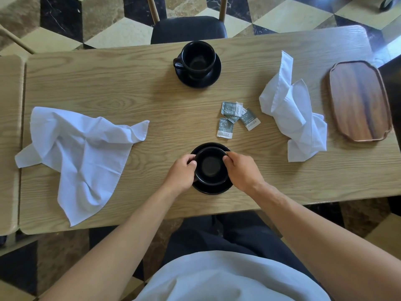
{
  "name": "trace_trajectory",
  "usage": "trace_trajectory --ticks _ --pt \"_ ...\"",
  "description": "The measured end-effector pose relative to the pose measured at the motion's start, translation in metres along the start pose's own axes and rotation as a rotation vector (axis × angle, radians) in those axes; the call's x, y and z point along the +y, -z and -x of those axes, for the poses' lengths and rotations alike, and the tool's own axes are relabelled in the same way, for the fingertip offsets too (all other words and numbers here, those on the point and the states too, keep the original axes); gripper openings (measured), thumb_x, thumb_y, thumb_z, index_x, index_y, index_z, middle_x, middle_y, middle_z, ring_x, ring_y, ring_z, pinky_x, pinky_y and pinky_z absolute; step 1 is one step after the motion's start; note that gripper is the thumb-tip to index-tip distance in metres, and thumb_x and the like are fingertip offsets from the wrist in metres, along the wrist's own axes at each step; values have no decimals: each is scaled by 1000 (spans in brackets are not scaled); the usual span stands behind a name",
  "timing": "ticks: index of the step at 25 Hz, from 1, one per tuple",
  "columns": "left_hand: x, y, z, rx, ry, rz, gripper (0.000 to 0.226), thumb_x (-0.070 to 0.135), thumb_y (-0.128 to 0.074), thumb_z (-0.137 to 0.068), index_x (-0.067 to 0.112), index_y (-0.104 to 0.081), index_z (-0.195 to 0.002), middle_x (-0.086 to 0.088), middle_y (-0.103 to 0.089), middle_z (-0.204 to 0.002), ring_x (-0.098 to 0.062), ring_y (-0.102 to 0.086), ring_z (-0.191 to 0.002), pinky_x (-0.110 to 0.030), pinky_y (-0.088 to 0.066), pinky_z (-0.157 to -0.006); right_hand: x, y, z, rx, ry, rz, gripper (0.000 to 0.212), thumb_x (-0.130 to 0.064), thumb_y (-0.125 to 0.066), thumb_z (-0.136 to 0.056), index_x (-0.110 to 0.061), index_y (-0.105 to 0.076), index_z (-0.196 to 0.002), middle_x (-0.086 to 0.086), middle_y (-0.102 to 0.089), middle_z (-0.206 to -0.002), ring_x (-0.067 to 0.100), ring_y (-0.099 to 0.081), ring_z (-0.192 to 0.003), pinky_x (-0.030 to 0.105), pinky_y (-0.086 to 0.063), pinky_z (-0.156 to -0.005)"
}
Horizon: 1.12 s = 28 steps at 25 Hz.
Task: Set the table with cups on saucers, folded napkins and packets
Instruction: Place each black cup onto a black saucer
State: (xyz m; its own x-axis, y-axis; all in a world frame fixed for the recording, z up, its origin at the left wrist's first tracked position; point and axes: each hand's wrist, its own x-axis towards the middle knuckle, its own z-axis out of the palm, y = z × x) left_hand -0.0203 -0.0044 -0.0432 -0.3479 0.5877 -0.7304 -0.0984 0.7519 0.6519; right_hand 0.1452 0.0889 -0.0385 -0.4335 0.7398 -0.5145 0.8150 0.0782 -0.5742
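A black cup [211,166] stands on a black saucer [211,190] near the table's front edge. My left hand [181,172] grips the cup's left side and my right hand [242,170] grips its right side, fingers curled over the rim. A second black cup [198,59] sits on its saucer [199,80] at the far edge, handle to the left. One crumpled white napkin [80,153] lies at the left, another [293,109] at the right. Several grey-green packets [235,117] lie loose in the middle.
An oval wooden tray [360,101] lies at the table's right end. A chair with a black seat [188,28] stands at the far side. Another table [9,144] adjoins on the left.
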Motion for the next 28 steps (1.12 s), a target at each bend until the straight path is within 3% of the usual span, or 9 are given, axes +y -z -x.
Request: trace_trajectory --ticks 7,10,14,18,20,22,26,28 --pt "-3 -2 -2 -9 27 107 27 9 -44 -103 28 -63 -103 -6 -69 -111 -24 -69 -107 -44 -61 -90 6 -1 1 74 70 -25 33 -28 -47 -107 -16 -68 -85 1 -66 -65 21 -60 -67 37 -51 -67" --pt "-6 -2 -3 -15 52 122 24 8 -43 -103 23 -61 -109 -11 -67 -114 -26 -69 -108 -46 -60 -91 6 -1 0 60 56 -50 30 -29 -46 -107 -18 -73 -108 -1 -71 -75 20 -62 -82 30 -49 -76" --pt "-8 -2 -2 -8 57 112 26 10 -43 -104 16 -60 -123 -12 -67 -117 -25 -69 -108 -45 -60 -90 6 -1 0 57 60 -76 30 -29 -46 -107 -17 -74 -104 1 -71 -74 20 -64 -77 30 -50 -72" --pt "-4 0 2 -17 53 94 23 13 -46 -102 27 -64 -103 -9 -71 -111 -23 -71 -102 -42 -63 -85 4 3 1 75 60 -155 39 -37 -42 -108 -16 -71 -122 0 -77 -104 19 -69 -101 32 -55 -90" --pt "0 5 2 27 40 26 18 21 -50 -100 28 -65 -96 -6 -74 -101 -22 -75 -91 -39 -64 -78 4 13 -1 162 27 -229 46 -45 -37 -108 -16 -72 -114 1 -76 -105 17 -70 -99 20 -52 -79" --pt "6 12 2 105 26 8 20 29 -52 -98 18 -69 -97 -7 -76 -90 -22 -77 -77 -38 -64 -70 2 26 -6 232 -27 -296 54 -51 -30 -107 -18 -71 -119 0 -76 -109 11 -67 -97 13 -44 -75" --pt "16 32 0 209 -14 -77 21 23 -51 -97 12 -69 -94 -6 -77 -83 -20 -75 -69 -34 -62 -62 -3 45 -14 269 -70 -342 63 -56 -25 -107 -16 -71 -123 1 -74 -112 14 -66 -108 36 -51 -95" --pt "19 44 3 223 -25 -98 20 20 -50 -96 14 -69 -94 -4 -77 -85 -20 -75 -73 -36 -64 -64 -12 47 -19 264 -40 -329 62 -55 -25 -107 -15 -71 -123 1 -74 -114 16 -65 -110 36 -50 -95"
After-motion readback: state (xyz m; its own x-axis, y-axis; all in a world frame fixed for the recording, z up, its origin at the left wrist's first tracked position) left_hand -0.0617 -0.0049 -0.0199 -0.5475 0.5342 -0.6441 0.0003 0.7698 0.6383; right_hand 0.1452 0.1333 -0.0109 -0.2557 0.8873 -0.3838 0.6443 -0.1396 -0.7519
